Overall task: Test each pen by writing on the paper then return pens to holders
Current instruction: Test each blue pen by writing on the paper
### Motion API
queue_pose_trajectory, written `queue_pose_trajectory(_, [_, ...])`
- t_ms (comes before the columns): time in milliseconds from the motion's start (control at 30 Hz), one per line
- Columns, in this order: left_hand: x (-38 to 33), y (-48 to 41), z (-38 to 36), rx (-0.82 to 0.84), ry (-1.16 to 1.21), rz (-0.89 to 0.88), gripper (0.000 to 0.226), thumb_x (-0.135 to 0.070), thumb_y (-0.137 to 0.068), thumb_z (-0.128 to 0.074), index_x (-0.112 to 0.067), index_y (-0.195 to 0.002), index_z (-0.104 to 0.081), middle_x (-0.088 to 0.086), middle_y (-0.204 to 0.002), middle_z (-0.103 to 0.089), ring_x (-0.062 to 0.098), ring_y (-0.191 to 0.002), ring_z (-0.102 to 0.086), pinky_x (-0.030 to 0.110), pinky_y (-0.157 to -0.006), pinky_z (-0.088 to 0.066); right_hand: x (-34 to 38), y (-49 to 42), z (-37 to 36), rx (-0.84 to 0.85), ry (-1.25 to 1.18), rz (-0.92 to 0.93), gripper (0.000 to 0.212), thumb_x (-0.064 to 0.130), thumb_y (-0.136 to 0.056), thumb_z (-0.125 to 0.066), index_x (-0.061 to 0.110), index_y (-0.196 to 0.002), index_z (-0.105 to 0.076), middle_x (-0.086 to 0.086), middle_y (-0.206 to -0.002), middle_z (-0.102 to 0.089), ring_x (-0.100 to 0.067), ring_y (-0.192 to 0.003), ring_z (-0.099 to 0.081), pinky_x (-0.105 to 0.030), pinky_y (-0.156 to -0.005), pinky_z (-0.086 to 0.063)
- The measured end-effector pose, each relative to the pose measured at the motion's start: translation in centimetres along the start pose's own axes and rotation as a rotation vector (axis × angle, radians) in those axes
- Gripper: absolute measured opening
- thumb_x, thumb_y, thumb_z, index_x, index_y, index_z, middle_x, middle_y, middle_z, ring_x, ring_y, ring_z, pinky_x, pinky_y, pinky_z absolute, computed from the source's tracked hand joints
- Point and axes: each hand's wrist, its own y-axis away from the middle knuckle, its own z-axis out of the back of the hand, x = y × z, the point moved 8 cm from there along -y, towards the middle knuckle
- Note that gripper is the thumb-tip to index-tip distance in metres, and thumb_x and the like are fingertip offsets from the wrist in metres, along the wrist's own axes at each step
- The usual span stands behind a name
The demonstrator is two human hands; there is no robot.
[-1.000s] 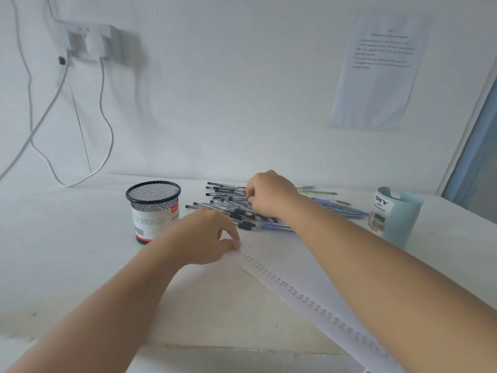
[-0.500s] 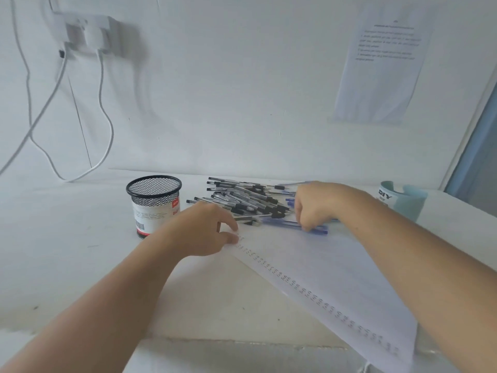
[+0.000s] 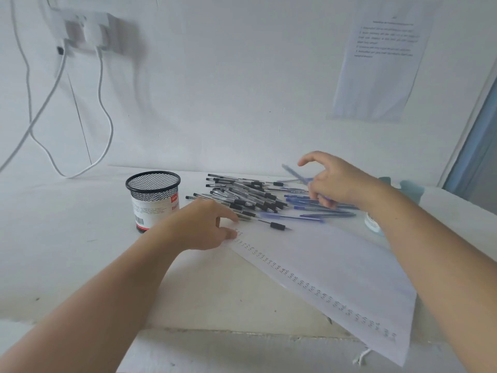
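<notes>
A pile of black pens [image 3: 242, 196] and blue pens [image 3: 312, 208] lies at the far edge of a white sheet of paper [image 3: 322, 267]. A row of small written marks runs along the paper's left edge. My left hand [image 3: 204, 227] rests on the paper's far left corner, thumb and fingertips touching it. Raised above the blue pens, my right hand [image 3: 333, 181] holds a blurred blue pen [image 3: 294, 172] that slants up to the left. A black mesh holder [image 3: 153, 200] stands left of the pile. A pale blue holder [image 3: 403, 189] is mostly hidden behind my right forearm.
The white table [image 3: 67, 238] meets a white wall at the back. Its front edge runs along the bottom of the view. A wall socket [image 3: 88, 30] with white cables hangs at the upper left. A printed sheet [image 3: 382, 63] is stuck on the wall at the upper right.
My right hand moved from the black pens to the right onto the blue pens, then lifted with a blue pen in it. My left hand stayed on the paper's corner.
</notes>
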Motion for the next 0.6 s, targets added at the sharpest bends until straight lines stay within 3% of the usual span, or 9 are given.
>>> queue_pose_trajectory(133, [-0.1, 0.0, -0.1, 0.009, 0.026, 0.003, 0.039, -0.045, -0.093, -0.070, -0.048, -0.132, -0.063, -0.017, -0.078, -0.058, -0.005, -0.078, -0.053, 0.024, -0.073, -0.044, 0.0, -0.2, -1.0, -0.095, -0.443, -0.014, 0.021, 0.001, -0.089, -0.051, 0.004, -0.083, -0.071, -0.011, -0.066, -0.043, -0.017, -0.043, -0.026, -0.022, -0.044, -0.023])
queue_pose_trajectory(233, [-0.2, -0.1, -0.1, 0.019, 0.034, -0.001, 0.044, -0.044, -0.093, -0.070, -0.048, -0.136, -0.060, -0.017, -0.077, -0.058, -0.005, -0.077, -0.053, 0.025, -0.075, -0.045, -0.1, -0.6, -1.7, -0.165, -0.594, -0.049, 0.036, 0.017, -0.088, -0.059, 0.011, -0.054, -0.050, -0.006, -0.059, -0.028, -0.016, -0.045, -0.019, -0.025, -0.049, -0.017])
queue_pose_trajectory(300, [-0.2, -0.2, 0.0, 0.020, 0.039, -0.002, 0.044, -0.044, -0.094, -0.070, -0.047, -0.136, -0.060, -0.017, -0.077, -0.057, -0.005, -0.076, -0.053, 0.024, -0.073, -0.044, -0.1, -1.0, -2.2, -0.206, -0.656, -0.069, 0.047, 0.023, -0.090, -0.059, 0.017, -0.049, -0.038, -0.002, -0.055, -0.024, -0.015, -0.044, -0.019, -0.026, -0.049, -0.018])
queue_pose_trajectory(433, [-0.1, -0.2, -0.2, 0.026, 0.047, -0.002, 0.042, -0.044, -0.093, -0.070, -0.047, -0.135, -0.061, -0.017, -0.077, -0.057, -0.004, -0.076, -0.053, 0.025, -0.075, -0.043, 0.4, -1.3, -2.8, -0.202, -0.792, -0.130, 0.049, 0.024, -0.090, -0.062, 0.019, -0.049, -0.035, -0.002, -0.057, -0.018, -0.016, -0.043, -0.020, -0.025, -0.047, -0.020])
queue_pose_trajectory(500, [-0.1, -0.2, -0.2, 0.026, 0.052, -0.005, 0.041, -0.044, -0.093, -0.070, -0.046, -0.134, -0.062, -0.016, -0.076, -0.058, -0.004, -0.076, -0.053, 0.025, -0.076, -0.044, 1.1, -1.4, -2.9, -0.086, -0.933, -0.130, 0.041, 0.026, -0.091, -0.065, 0.018, -0.056, -0.044, -0.002, -0.056, -0.023, -0.019, -0.046, -0.029, -0.026, -0.047, -0.027])
queue_pose_trajectory(533, [-0.1, -0.3, -0.1, 0.026, 0.052, -0.008, 0.041, -0.043, -0.093, -0.070, -0.046, -0.133, -0.063, -0.016, -0.076, -0.058, -0.004, -0.076, -0.054, 0.024, -0.075, -0.044, 1.9, -1.3, -3.0, 0.018, -1.003, -0.089, 0.031, 0.026, -0.091, -0.066, 0.016, -0.065, -0.052, -0.003, -0.056, -0.033, -0.024, -0.051, -0.043, -0.027, -0.050, -0.037])
queue_pose_trajectory(600, [-0.1, -0.3, -0.1, 0.026, 0.048, -0.011, 0.040, -0.043, -0.094, -0.070, -0.047, -0.133, -0.063, -0.015, -0.076, -0.058, -0.004, -0.075, -0.054, 0.024, -0.074, -0.043, 3.7, -0.9, -3.2, 0.209, -1.036, 0.061, 0.005, 0.019, -0.092, -0.064, 0.015, -0.094, -0.062, -0.010, -0.078, -0.063, -0.032, -0.085, -0.069, -0.035, -0.070, -0.055])
